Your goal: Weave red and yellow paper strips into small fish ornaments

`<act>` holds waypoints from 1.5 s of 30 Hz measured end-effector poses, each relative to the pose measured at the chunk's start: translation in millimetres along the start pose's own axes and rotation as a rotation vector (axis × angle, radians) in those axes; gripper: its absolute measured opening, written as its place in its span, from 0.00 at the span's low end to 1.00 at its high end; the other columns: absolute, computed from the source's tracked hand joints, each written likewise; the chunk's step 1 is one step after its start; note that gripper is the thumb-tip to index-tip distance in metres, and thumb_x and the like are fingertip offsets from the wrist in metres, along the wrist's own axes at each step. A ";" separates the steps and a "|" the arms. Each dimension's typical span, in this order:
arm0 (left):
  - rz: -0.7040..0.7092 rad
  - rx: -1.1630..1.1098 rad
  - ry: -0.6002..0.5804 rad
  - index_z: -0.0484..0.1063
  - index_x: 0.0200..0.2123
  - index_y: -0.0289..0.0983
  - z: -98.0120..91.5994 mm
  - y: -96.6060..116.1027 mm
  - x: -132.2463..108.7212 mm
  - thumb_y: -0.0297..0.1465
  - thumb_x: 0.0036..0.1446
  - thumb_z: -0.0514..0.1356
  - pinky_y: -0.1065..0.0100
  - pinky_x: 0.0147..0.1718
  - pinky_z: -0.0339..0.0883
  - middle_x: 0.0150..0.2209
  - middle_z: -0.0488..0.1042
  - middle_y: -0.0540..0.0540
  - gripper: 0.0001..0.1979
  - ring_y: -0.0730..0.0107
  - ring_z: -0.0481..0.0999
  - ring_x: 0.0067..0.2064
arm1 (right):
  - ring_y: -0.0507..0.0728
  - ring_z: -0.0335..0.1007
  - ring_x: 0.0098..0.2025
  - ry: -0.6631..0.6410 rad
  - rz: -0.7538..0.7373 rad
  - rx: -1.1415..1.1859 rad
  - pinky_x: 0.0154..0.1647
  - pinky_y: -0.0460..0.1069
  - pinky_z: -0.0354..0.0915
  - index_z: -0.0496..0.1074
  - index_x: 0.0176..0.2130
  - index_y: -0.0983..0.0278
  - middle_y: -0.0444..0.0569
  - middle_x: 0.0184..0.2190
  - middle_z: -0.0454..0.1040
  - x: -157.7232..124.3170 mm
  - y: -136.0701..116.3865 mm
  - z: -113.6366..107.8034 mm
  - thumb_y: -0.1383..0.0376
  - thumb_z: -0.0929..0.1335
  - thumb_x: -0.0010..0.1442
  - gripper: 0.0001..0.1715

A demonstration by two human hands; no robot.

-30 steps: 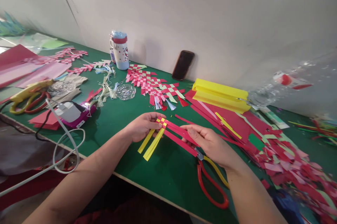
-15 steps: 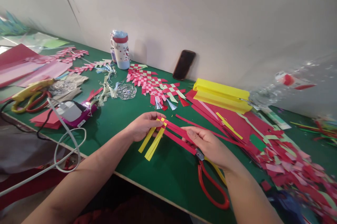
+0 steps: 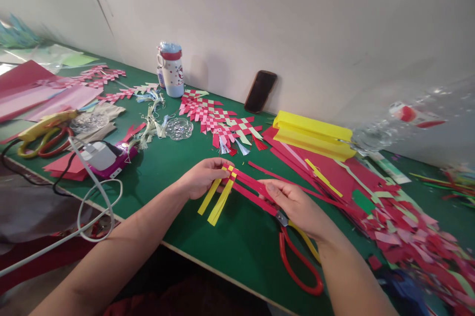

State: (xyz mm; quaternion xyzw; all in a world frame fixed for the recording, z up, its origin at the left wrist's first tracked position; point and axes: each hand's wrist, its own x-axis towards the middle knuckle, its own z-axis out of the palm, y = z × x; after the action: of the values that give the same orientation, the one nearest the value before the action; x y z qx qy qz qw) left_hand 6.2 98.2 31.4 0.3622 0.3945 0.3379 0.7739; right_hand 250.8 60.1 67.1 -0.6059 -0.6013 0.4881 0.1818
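A small weave of red paper strips (image 3: 249,187) and yellow paper strips (image 3: 216,197) hangs just above the green table (image 3: 178,167). My left hand (image 3: 202,176) pinches the woven corner where the two colours cross. My right hand (image 3: 293,201) is closed on the red strips further right. The yellow ends hang free toward me. Red-handled scissors (image 3: 299,259) lie on the table under my right wrist.
Finished red and white woven pieces (image 3: 218,123) lie in the middle. Behind them stand a bottle (image 3: 171,69) and a phone (image 3: 260,91) against the wall. Folded yellow paper (image 3: 311,133) and red scraps (image 3: 404,227) fill the right. A charger and cable (image 3: 98,158) lie left.
Both hands keep their hold on the weave. The weave and my right hand have shifted slightly to the right, while the view has barely drifted.
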 end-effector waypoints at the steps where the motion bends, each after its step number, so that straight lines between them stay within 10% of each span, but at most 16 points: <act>1: 0.004 -0.001 -0.004 0.69 0.41 0.33 -0.1 -0.5 0.1 0.28 0.51 0.67 0.68 0.27 0.71 0.30 0.74 0.47 0.14 0.70 0.77 0.28 | 0.63 0.72 0.53 0.002 -0.002 0.009 0.52 0.55 0.68 0.73 0.53 0.59 0.51 0.48 0.78 0.0 0.5 -0.1 0.41 0.64 0.60 0.33; 14: 0.043 0.010 -0.028 0.69 0.32 0.34 -1.6 -4.4 0.2 0.31 0.45 0.72 0.73 0.23 0.67 0.26 0.74 0.49 0.16 0.72 0.75 0.26 | 0.64 0.76 0.47 0.022 0.026 0.189 0.50 0.57 0.69 0.74 0.52 0.63 0.54 0.45 0.79 -10.7 3.5 2.4 0.37 0.64 0.57 0.39; 32: 0.110 0.069 -0.046 0.70 0.31 0.34 6.2 -1.0 -6.8 0.31 0.44 0.72 0.74 0.22 0.62 0.26 0.73 0.50 0.14 0.74 0.74 0.25 | 0.58 0.76 0.39 0.046 -0.148 0.079 0.42 0.52 0.71 0.75 0.44 0.62 0.48 0.38 0.79 -10.5 -0.9 14.1 0.49 0.71 0.56 0.22; 35: 0.357 0.229 0.003 0.72 0.32 0.35 13.1 5.4 -22.4 0.30 0.51 0.68 0.73 0.30 0.68 0.29 0.75 0.49 0.08 0.74 0.76 0.31 | 0.58 0.75 0.42 0.192 -0.272 -0.011 0.46 0.53 0.71 0.75 0.45 0.58 0.49 0.42 0.78 -23.0 -4.9 12.8 0.51 0.71 0.58 0.20; 40: 1.201 0.918 0.040 0.75 0.34 0.40 27.1 15.7 -65.9 0.23 0.58 0.61 0.53 0.58 0.61 0.39 0.76 0.47 0.06 0.63 0.75 0.51 | 0.60 0.65 0.58 0.379 -0.539 -0.149 0.58 0.56 0.63 0.69 0.53 0.52 0.48 0.57 0.68 -45.1 -1.2 6.4 0.57 0.70 0.61 0.21; 45: 1.460 1.147 0.278 0.75 0.32 0.44 29.6 0.4 -90.1 0.21 0.59 0.59 0.48 0.61 0.55 0.39 0.74 0.49 0.12 0.63 0.71 0.53 | 0.61 0.62 0.61 0.458 -0.574 -0.128 0.58 0.57 0.63 0.69 0.52 0.52 0.50 0.58 0.66 -55.5 7.5 7.3 0.59 0.67 0.64 0.16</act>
State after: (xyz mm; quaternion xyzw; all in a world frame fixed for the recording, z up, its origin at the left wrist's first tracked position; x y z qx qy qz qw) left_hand -10.0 16.9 77.3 0.8027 0.2647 0.5340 0.0195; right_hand 260.1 5.6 78.4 -0.5164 -0.7197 0.2307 0.4027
